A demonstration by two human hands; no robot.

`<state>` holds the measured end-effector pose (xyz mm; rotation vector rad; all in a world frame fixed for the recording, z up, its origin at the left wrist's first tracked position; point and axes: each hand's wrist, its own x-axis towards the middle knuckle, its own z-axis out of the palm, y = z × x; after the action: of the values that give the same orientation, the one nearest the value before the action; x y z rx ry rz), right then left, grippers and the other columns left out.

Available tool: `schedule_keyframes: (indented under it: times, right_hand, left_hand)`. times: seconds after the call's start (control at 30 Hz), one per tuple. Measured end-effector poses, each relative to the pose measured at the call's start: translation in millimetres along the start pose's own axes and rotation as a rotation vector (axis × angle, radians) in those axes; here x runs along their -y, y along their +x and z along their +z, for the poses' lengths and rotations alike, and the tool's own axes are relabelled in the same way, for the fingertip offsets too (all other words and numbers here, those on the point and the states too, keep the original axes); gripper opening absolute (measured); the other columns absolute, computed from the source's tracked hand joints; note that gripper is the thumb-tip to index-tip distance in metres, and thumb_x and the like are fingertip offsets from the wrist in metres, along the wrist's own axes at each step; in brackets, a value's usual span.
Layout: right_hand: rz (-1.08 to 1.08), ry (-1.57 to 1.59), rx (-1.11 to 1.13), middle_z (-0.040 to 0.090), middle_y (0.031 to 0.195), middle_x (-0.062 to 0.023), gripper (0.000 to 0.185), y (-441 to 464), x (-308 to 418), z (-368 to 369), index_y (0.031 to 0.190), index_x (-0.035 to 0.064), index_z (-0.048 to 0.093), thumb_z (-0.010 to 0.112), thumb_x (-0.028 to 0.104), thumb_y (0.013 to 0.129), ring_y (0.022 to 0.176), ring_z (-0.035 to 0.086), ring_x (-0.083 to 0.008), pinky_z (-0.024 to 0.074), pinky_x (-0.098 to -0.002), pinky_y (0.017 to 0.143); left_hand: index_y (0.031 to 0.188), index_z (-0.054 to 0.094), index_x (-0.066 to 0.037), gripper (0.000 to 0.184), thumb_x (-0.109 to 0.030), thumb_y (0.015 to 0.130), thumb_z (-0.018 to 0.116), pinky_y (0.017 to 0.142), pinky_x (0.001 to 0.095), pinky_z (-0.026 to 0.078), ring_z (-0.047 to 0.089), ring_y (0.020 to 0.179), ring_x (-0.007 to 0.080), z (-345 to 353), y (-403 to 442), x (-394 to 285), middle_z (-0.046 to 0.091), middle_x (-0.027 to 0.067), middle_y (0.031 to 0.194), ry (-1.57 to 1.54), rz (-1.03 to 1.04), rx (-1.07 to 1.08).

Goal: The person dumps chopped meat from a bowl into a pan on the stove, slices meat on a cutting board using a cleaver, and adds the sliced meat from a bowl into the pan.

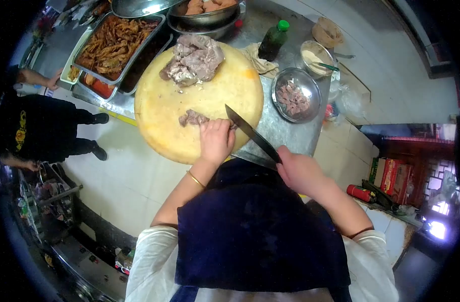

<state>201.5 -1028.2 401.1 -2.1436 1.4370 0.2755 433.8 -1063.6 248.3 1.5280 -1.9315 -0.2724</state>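
On a round yellowish cutting board point(164, 118) my left hand point(217, 140) presses down with curled fingers on a small piece of cooked meat point(192, 118), which pokes out to the left of the fingertips. My right hand point(301, 171) grips the handle of a knife point(252, 133). Its dark blade points up and left, with the tip over the board's right part, just beside my left fingers. Farther back on the board lies a large greyish chunk of cooked meat point(194, 59). A metal bowl point(315, 108) to the right holds chopped meat point(291, 97).
Trays of browned food point(116, 45) and stacked metal bowls point(202, 22) stand at the back left. A green-capped bottle point(274, 41), a cloth point(260, 58) and a container with a green-handled utensil point(316, 56) are behind the bowl. Another person point(44, 123) stands at left.
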Motion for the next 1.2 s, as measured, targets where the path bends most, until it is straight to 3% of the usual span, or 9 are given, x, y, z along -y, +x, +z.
schedule_keyframes:
  times: [0.1,0.23,0.6,0.9,1.0,1.1,1.2]
  right_hand:
    - [0.079,-0.013,0.070,0.067,0.078,-0.0203,0.027,23,13,1,0.108,0.0024,0.047,0.055,0.023,0.092,0.076,0.066,-0.0427,0.0513,-0.0546,0.068]
    - [0.021,0.099,-0.080,0.068,0.080,-0.0199,0.027,39,-4,19,0.107,0.0024,0.047,0.054,0.024,0.093,0.077,0.066,-0.0421,0.0510,-0.0543,0.070]
    - [0.030,-0.049,0.061,0.068,0.082,-0.0198,0.024,4,25,-8,0.106,0.0015,0.048,0.053,0.020,0.092,0.073,0.067,-0.0413,0.0519,-0.0540,0.067]
    - [0.082,-0.013,0.119,0.069,0.086,-0.0223,0.025,27,29,-5,0.110,0.0015,0.048,0.050,0.020,0.093,0.086,0.066,-0.0434,0.0494,-0.0529,0.080]
    - [0.054,-0.020,0.089,0.068,0.085,-0.0225,0.024,15,18,4,0.109,0.0024,0.047,0.053,0.021,0.094,0.083,0.066,-0.0439,0.0503,-0.0529,0.076]
    - [0.141,0.229,0.055,0.067,0.082,-0.0232,0.025,-4,7,-10,0.108,0.0035,0.046,0.056,0.022,0.093,0.078,0.065,-0.0449,0.0504,-0.0529,0.070]
    - [-0.012,0.100,-0.128,0.065,0.079,-0.0235,0.026,-16,-12,18,0.107,0.0044,0.046,0.057,0.023,0.093,0.073,0.063,-0.0457,0.0496,-0.0532,0.065]
  left_hand:
    - [0.094,0.062,-0.008,0.018,-0.016,0.079,0.069,0.082,0.0422,0.039,0.059,0.085,0.0314,2,0,0,0.063,0.0112,0.085,-0.049,-0.008,0.000]
    - [0.096,0.062,-0.009,0.018,-0.014,0.079,0.068,0.080,0.0405,0.039,0.060,0.086,0.0292,-2,-6,-1,0.065,0.0100,0.087,-0.055,-0.018,-0.008]
    - [0.089,0.063,-0.008,0.010,-0.013,0.082,0.067,0.077,0.0420,0.042,0.059,0.079,0.0315,-1,-8,4,0.063,0.0105,0.081,-0.062,-0.031,-0.035]
    - [0.091,0.067,-0.010,0.011,-0.014,0.081,0.068,0.075,0.0419,0.043,0.062,0.080,0.0301,2,-9,4,0.067,0.0099,0.084,-0.048,-0.137,-0.085]
    - [0.086,0.068,-0.011,0.006,-0.015,0.081,0.068,0.075,0.0416,0.044,0.063,0.081,0.0288,-5,-7,3,0.067,0.0086,0.085,-0.004,-0.116,-0.023]
    - [0.084,0.069,-0.012,0.004,-0.014,0.080,0.069,0.075,0.0411,0.046,0.064,0.083,0.0279,-9,-14,11,0.067,0.0065,0.084,-0.100,-0.060,-0.113]
    - [0.086,0.069,-0.013,0.007,-0.013,0.079,0.070,0.076,0.0409,0.045,0.063,0.085,0.0281,-20,-26,32,0.066,0.0064,0.086,-0.096,-0.138,-0.198]
